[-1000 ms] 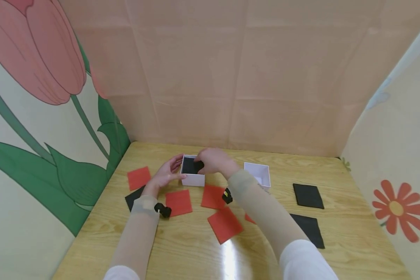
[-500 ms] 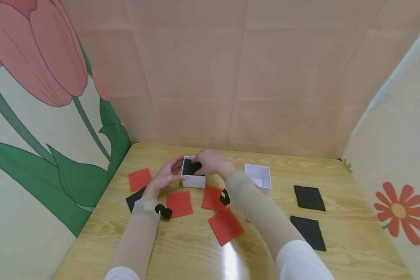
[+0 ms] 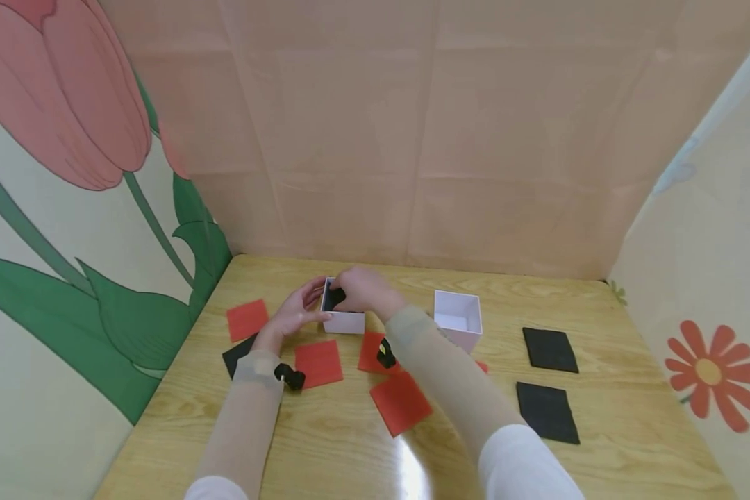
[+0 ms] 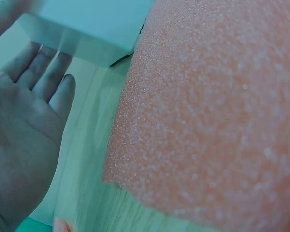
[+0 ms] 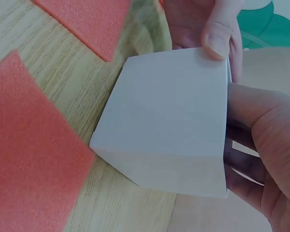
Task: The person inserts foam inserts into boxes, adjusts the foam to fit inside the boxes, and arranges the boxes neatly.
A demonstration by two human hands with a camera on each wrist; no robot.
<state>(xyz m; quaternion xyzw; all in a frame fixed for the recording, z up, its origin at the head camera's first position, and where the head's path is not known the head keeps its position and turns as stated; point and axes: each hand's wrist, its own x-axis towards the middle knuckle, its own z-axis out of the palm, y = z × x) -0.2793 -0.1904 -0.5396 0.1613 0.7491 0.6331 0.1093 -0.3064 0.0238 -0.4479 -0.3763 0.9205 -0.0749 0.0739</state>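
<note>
A small white box (image 3: 345, 321) stands at the back middle of the wooden table (image 3: 325, 444). My left hand (image 3: 295, 310) holds its left side, thumb on the front wall and fingers behind. In the right wrist view that thumb presses the box (image 5: 169, 121) near its rim. My right hand (image 3: 360, 292) reaches over the box with curled fingers on a black foam sheet (image 3: 332, 298) inside it. Only a sliver of the sheet shows. In the left wrist view my left hand (image 4: 24, 135) lies beside the box (image 4: 87, 29).
A second open white box (image 3: 457, 316) stands to the right. Red foam squares (image 3: 319, 362) (image 3: 400, 401) (image 3: 246, 319) lie in front and to the left. Black foam squares (image 3: 550, 348) (image 3: 546, 412) lie on the right, another (image 3: 237, 354) by my left wrist. Printed walls close three sides.
My right hand has slid left and lower over the box, covering most of the black sheet. Its forearm shifted left, uncovering the second box. The left hand stayed on the box.
</note>
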